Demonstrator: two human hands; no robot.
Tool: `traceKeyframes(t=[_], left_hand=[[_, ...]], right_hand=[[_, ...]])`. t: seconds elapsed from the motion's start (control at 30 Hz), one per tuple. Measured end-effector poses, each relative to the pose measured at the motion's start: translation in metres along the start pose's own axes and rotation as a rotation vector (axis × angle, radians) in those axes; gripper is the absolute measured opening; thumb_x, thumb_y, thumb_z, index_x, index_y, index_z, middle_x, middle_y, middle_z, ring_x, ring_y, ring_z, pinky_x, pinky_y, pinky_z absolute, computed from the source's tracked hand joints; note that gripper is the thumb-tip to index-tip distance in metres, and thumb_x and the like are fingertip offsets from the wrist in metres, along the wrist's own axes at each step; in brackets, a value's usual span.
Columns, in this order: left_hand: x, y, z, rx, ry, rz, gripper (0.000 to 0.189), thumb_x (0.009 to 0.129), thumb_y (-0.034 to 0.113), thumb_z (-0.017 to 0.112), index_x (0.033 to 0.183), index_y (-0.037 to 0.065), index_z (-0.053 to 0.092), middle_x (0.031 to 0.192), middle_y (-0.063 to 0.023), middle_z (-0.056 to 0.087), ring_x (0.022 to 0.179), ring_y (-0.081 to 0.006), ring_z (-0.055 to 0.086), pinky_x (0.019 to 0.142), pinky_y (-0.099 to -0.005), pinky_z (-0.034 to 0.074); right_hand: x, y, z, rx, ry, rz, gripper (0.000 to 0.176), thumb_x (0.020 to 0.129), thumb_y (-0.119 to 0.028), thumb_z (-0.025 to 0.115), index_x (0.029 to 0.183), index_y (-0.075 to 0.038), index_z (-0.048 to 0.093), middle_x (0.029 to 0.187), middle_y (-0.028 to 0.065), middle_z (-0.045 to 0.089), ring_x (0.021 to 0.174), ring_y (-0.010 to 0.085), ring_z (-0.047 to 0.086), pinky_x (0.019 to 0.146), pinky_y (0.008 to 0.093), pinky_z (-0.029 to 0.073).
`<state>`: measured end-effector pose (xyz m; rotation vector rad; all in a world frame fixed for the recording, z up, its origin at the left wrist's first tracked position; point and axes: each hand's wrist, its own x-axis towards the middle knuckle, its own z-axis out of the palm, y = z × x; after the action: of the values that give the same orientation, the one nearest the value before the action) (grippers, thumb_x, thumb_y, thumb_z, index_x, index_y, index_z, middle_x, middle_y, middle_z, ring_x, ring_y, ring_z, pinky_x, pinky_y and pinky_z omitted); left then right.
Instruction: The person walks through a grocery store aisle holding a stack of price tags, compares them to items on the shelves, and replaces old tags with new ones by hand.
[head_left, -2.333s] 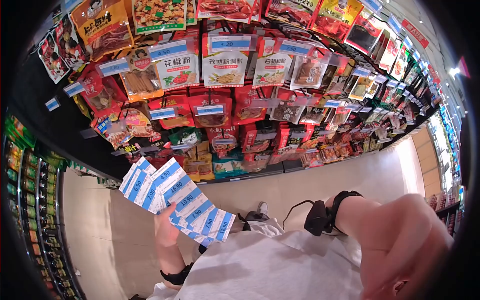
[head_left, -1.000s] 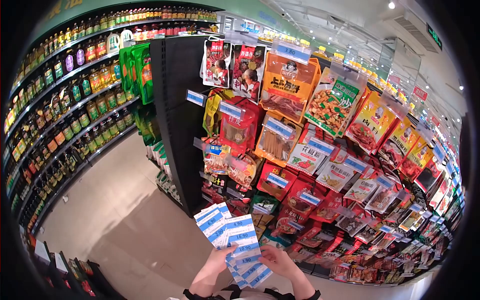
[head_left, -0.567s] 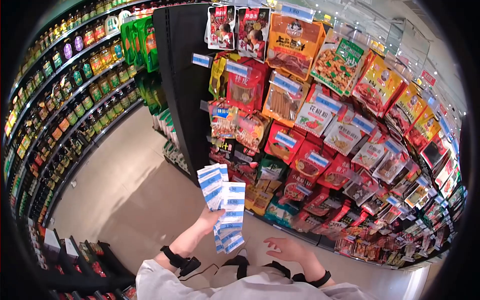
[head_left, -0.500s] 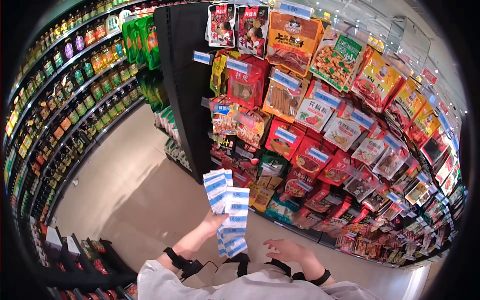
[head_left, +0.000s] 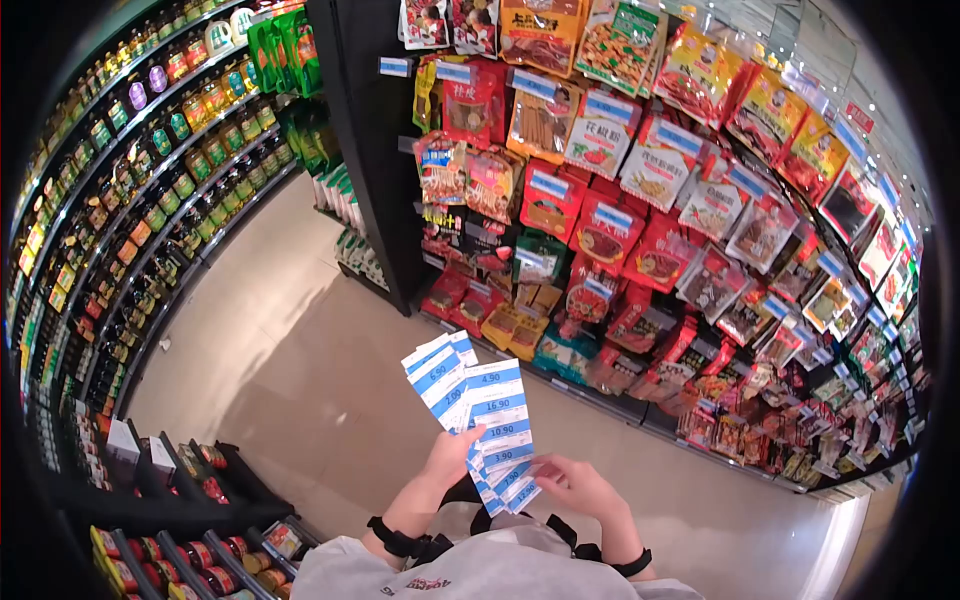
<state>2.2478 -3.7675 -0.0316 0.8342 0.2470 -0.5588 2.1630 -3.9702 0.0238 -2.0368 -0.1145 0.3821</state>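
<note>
Several overlapping strips of blue-and-white price labels (head_left: 497, 405), fanned in two clusters in front of the body, above the floor (head_left: 260, 400) and apart from the hanging packets (head_left: 608, 225). Pinched near the middle in the left hand (head_left: 450, 457), grip closed, thumb across the front. At the lower right edge, the right hand (head_left: 580, 485), fingers partly curled; impossible to tell whether gripping or only touching. Main risk: inner strips sliding out and scattering on the floor, from so small a pinch on loose, slick-looking layers. Also possible: a bent corner or a shuffled order, from a sideways tug at that lower edge, or two strips coming away together, from close overlap.
</note>
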Motion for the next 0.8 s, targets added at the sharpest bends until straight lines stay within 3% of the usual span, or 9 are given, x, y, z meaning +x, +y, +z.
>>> traceKeyframes(t=[0.07, 0.17, 0.33, 0.43, 0.57, 0.8], left_hand=[[-0.017, -0.013, -0.007, -0.004, -0.055, -0.076, 0.034, 0.081, 0.0, 0.051, 0.114, -0.003, 0.046, 0.11, -0.0126, 0.054, 0.099, -0.0262, 0.053, 0.086, -0.0385, 0.043], [-0.046, -0.02, -0.001, 0.0, -0.058, -0.074, 0.035, 0.081, -0.001, 0.052, 0.115, -0.003, 0.046, 0.111, -0.0127, 0.053, 0.101, -0.0256, 0.052, 0.087, -0.0384, 0.043], [-0.077, -0.036, 0.0, 0.009, -0.058, -0.101, 0.036, 0.079, -0.003, 0.051, 0.115, -0.002, 0.046, 0.111, -0.0132, 0.053, 0.101, -0.0263, 0.052, 0.088, -0.0388, 0.042], [-0.089, -0.038, -0.001, 0.022, -0.086, -0.122, 0.036, 0.079, -0.004, 0.05, 0.115, -0.002, 0.045, 0.111, -0.0138, 0.053, 0.101, -0.0273, 0.052, 0.088, -0.0397, 0.042], [-0.103, -0.036, 0.0, 0.01, -0.121, -0.152, 0.037, 0.078, -0.004, 0.05, 0.115, -0.002, 0.045, 0.111, -0.015, 0.053, 0.101, -0.0288, 0.052, 0.087, -0.041, 0.042], [-0.106, -0.033, 0.004, 0.062, -0.159, -0.087, 0.04, 0.078, -0.003, 0.048, 0.118, -0.002, 0.043, 0.114, -0.015, 0.051, 0.103, -0.0285, 0.051, 0.087, -0.0402, 0.042]], right_hand=[[-0.022, -0.005, 0.011, 0.073, 0.125, 0.104, 0.024, 0.08, -0.009, 0.057, 0.102, -0.001, 0.056, 0.08, 0.0082, 0.063, 0.072, 0.0138, 0.06, 0.064, 0.0242, 0.047], [-0.044, 0.006, 0.036, 0.164, 0.287, 0.087, 0.018, 0.079, -0.008, 0.058, 0.094, 0.002, 0.058, 0.076, 0.0102, 0.063, 0.065, 0.0151, 0.06, 0.06, 0.0254, 0.048], [-0.064, 0.002, 0.055, 0.286, 0.396, 0.169, 0.023, 0.076, -0.01, 0.063, 0.093, 0.001, 0.053, 0.067, 0.006, 0.057, 0.057, 0.0118, 0.055, 0.055, 0.0242, 0.045], [-0.07, -0.003, 0.056, 0.122, 0.417, 0.118, 0.025, 0.074, -0.013, 0.065, 0.092, 0.001, 0.054, 0.065, 0.0054, 0.055, 0.055, 0.0111, 0.052, 0.053, 0.0238, 0.044], [-0.076, -0.01, 0.059, 0.14, 0.342, 0.132, 0.023, 0.074, -0.016, 0.065, 0.089, -0.001, 0.056, 0.065, 0.002, 0.053, 0.055, 0.0075, 0.048, 0.051, 0.0214, 0.041], [-0.082, -0.014, 0.062, 0.22, 0.396, 0.086, 0.019, 0.075, -0.015, 0.064, 0.084, 0.0, 0.057, 0.068, 0.0028, 0.056, 0.056, 0.0065, 0.048, 0.051, 0.0212, 0.04]])
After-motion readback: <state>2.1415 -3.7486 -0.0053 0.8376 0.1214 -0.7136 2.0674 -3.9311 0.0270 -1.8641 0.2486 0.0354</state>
